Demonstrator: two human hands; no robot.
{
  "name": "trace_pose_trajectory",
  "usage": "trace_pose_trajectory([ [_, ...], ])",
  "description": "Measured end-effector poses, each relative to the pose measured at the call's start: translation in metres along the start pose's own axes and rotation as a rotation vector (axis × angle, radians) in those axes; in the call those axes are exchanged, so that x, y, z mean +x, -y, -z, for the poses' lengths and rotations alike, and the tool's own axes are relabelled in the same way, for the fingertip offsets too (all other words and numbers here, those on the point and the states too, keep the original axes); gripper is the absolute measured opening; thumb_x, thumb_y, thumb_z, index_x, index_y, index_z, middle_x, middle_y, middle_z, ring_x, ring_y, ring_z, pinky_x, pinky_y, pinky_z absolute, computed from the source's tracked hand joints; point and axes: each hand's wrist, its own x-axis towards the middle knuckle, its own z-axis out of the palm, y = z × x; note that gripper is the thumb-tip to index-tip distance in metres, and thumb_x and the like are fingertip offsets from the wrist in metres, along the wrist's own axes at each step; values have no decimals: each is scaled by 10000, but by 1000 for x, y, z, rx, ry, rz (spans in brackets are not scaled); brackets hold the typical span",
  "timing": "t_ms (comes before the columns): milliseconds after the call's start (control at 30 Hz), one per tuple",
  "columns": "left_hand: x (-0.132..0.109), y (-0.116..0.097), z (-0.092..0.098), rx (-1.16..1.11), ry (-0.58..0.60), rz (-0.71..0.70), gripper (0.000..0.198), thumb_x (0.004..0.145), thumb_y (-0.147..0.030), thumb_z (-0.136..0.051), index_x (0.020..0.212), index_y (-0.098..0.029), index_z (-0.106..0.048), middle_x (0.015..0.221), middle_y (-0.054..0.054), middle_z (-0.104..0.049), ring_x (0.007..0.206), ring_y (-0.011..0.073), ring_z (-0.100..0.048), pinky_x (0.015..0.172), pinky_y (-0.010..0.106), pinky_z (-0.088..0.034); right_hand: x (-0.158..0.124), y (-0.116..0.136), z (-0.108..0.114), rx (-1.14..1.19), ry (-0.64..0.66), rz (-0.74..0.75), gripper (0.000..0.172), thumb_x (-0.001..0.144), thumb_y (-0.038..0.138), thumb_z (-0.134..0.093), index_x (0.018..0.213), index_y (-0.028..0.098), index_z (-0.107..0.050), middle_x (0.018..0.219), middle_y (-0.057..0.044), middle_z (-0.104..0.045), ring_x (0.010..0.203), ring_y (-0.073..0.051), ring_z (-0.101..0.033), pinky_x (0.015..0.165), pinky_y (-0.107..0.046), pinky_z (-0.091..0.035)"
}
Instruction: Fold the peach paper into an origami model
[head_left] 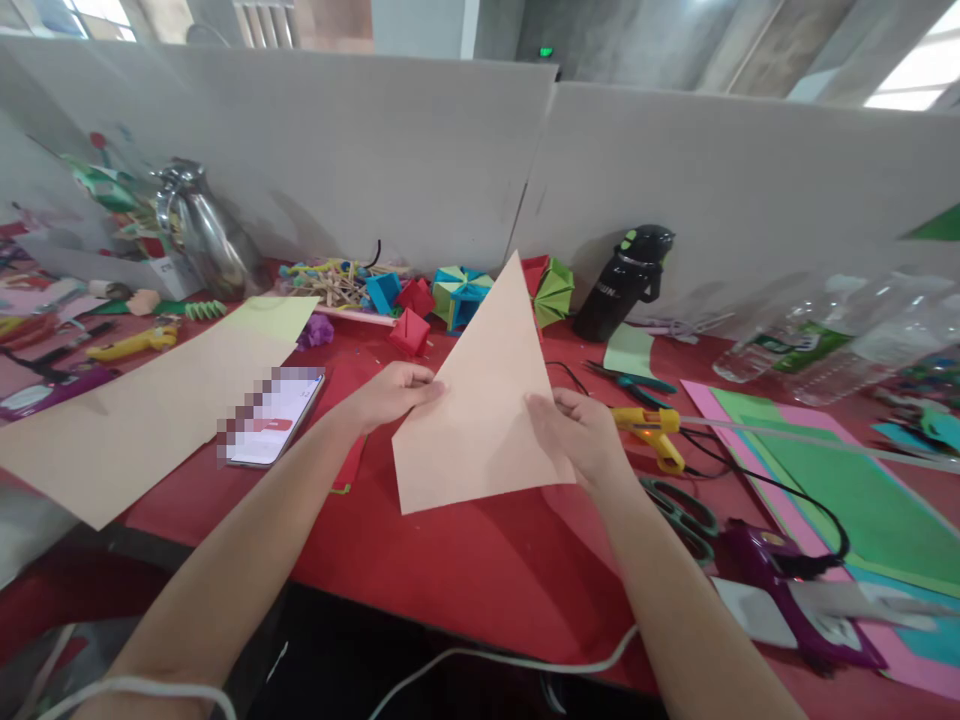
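Note:
A folded sheet of cream paper [480,410] is held up over the red table, its pointed tip away from me and its wide edge toward me. My left hand [397,388] pinches its left edge between thumb and fingers. On the opposite side, my right hand [581,430] grips the right edge, with the thumb on top. Left of my left hand lies a phone [281,420] with a lit screen. Beside my right hand rest a yellow glue gun [652,430] and scissors [682,515] with dark green handles.
Larger cream sheets [150,410] lie at the left. Folded paper shapes [461,295], a steel jug [202,230] and a black bottle [626,280] stand along the grey partition [337,150]. At right are coloured paper [840,480], a purple glue gun [802,590] and plastic bottles [795,325]. A white cable [502,657] crosses the front edge.

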Motion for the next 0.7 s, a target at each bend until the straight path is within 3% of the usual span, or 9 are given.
trace_pose_trajectory([
  [133, 6, 4, -1, 239, -190, -112, 356, 784, -497, -634, 721, -151, -691, 641, 13, -622, 603, 151, -556, 546, 252, -384, 5, -5, 3, 43, -20, -26, 365, 646, 499, -761, 779, 181, -641, 698, -36, -670, 588, -161, -587, 558, -296, -462],
  [200, 8, 5, 0, 322, -225, -164, 353, 793, -487, -624, 702, -153, -690, 626, 8, -607, 590, 141, -530, 535, 246, -354, 7, -9, 5, 9, -13, -3, 350, 684, 480, -737, 831, 178, -637, 760, -57, -691, 651, -182, -625, 616, -316, -496],
  [267, 7, 6, 1, 371, -194, -185, 356, 812, -487, -599, 718, -157, -694, 640, 9, -609, 589, 135, -518, 535, 242, -344, 8, -11, 9, -72, -97, 133, 382, 717, 443, -716, 979, 180, -625, 949, -99, -708, 816, -221, -663, 720, -353, -524],
  [367, 4, 4, 2, 399, -95, -177, 359, 827, -490, -574, 732, -165, -694, 653, 8, -612, 583, 127, -509, 527, 236, -333, 4, 0, 12, -343, -299, 537, 480, 798, 380, -653, 1228, 196, -542, 1291, -155, -589, 1109, -269, -596, 869, -419, -501],
  [400, 3, 2, 2, 402, -48, -170, 357, 827, -487, -573, 727, -167, -694, 645, 6, -607, 575, 124, -502, 518, 233, -324, 1, 6, 10, -488, -272, 670, 451, 843, 356, -607, 1261, 203, -535, 1337, -153, -560, 1180, -275, -554, 932, -441, -466],
  [467, 0, -1, -1, 389, 57, -155, 343, 822, -479, -578, 729, -172, -702, 633, 4, -603, 564, 120, -492, 507, 231, -316, -5, 22, 0, -779, -60, 828, 312, 900, 316, -535, 1191, 232, -606, 1310, -110, -603, 1259, -283, -498, 1064, -487, -334],
  [567, -2, -6, -6, 334, 164, -143, 317, 809, -467, -594, 762, -179, -716, 660, 5, -620, 587, 122, -504, 527, 229, -344, -9, 40, -25, -1129, 143, 821, 246, 948, 306, -464, 1043, 235, -679, 1175, -67, -686, 1267, -298, -476, 1121, -550, -119],
  [633, -4, -8, -7, 318, 177, -138, 316, 804, -465, -601, 739, -175, -707, 652, 1, -606, 591, 120, -502, 530, 224, -351, -5, 46, -41, -1276, 317, 757, 275, 960, 296, -438, 899, 215, -694, 946, -62, -727, 1120, -272, -564, 1072, -511, -201],
  [700, -5, -10, -5, 320, 198, -114, 325, 808, -463, -596, 711, -170, -698, 629, -3, -582, 570, 112, -486, 505, 215, -334, 1, 49, -50, -1343, 444, 680, 286, 958, 280, -427, 857, 201, -682, 875, -65, -721, 955, -244, -618, 944, -421, -331],
])
